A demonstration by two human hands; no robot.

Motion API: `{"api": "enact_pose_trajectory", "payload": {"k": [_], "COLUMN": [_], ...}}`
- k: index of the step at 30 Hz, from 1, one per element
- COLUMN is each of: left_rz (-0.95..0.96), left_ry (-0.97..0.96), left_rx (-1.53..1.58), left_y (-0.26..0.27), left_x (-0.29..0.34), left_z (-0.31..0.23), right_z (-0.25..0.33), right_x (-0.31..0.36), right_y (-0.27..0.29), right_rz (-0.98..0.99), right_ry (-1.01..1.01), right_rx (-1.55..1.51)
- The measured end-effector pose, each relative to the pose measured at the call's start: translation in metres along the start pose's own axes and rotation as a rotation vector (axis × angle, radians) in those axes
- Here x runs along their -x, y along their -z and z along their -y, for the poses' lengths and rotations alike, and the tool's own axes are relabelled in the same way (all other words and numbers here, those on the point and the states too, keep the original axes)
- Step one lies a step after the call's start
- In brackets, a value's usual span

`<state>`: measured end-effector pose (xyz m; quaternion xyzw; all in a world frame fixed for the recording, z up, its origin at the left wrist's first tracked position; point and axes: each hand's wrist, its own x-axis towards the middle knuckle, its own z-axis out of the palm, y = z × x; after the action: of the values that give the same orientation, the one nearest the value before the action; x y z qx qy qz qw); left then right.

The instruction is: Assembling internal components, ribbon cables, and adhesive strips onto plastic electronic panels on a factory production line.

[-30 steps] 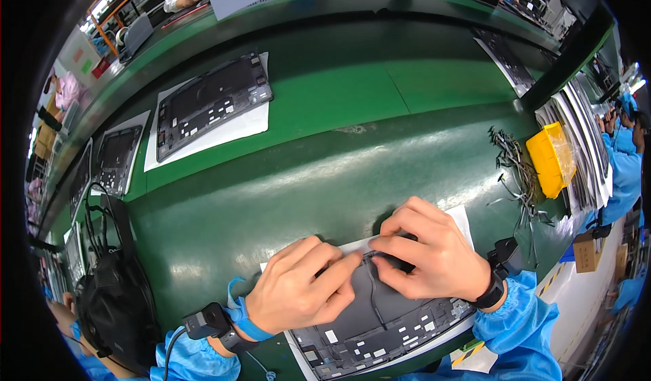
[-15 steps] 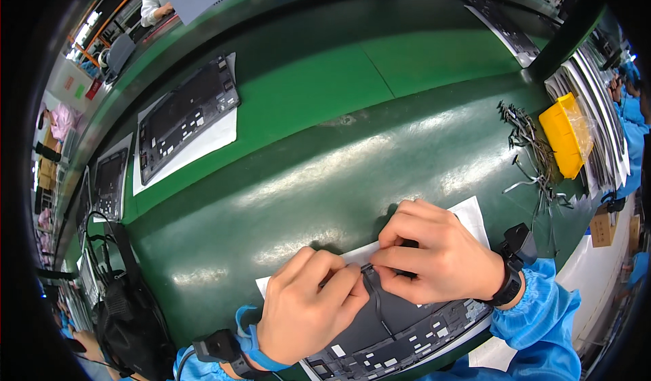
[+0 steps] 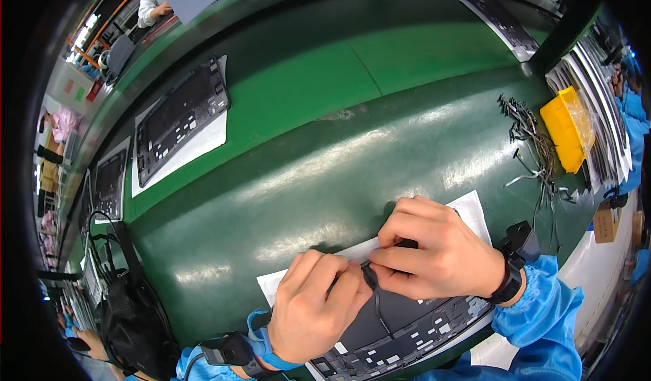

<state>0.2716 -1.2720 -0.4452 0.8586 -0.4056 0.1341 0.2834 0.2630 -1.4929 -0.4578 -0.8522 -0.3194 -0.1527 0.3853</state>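
Both hands — left hand [image 3: 313, 311], right hand [image 3: 434, 255] — pinch a thin black cable [image 3: 374, 298] over the dark laptop panel [image 3: 407, 330] on white paper at the tabletop's [image 3: 305, 177] near edge; a yellow bin [image 3: 564, 127] sits far right, contents unclear.

Four dark flat rectangular laptop base panels show: one [image 3: 407, 327] under the hands, three [image 3: 182, 118] [image 3: 108, 184] [image 3: 505, 18] farther along the green counter [image 3: 339, 157]. One yellow plastic bin [image 3: 566, 127]. Two hands [image 3: 315, 313] [image 3: 441, 255].

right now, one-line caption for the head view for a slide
Left hand and right hand press a thin black cable onto a dark laptop chassis on a green belt.
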Motion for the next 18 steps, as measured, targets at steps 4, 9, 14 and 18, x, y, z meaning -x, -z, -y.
{"api": "enact_pose_trajectory", "payload": {"k": [4, 9, 14, 18], "left_rz": [0.058, 0.118, 0.126, 0.136], "left_ry": [0.121, 0.229, 0.261, 0.304], "left_rx": [0.155, 0.212, 0.127, 0.170], "left_y": [0.002, 0.003, 0.003, -0.005], "left_x": [-0.005, -0.014, -0.020, -0.027], "left_z": [-0.001, -0.002, -0.010, -0.010], "right_z": [-0.001, -0.007, -0.008, -0.022], "right_x": [0.003, 0.003, -0.001, 0.004], "right_y": [0.002, 0.004, 0.005, 0.005], "right_rz": [-0.008, -0.004, 0.031, -0.017], "right_ry": [-0.005, -0.006, -0.011, -0.069], "right_rx": [0.019, 0.020, 0.019, -0.142]}}
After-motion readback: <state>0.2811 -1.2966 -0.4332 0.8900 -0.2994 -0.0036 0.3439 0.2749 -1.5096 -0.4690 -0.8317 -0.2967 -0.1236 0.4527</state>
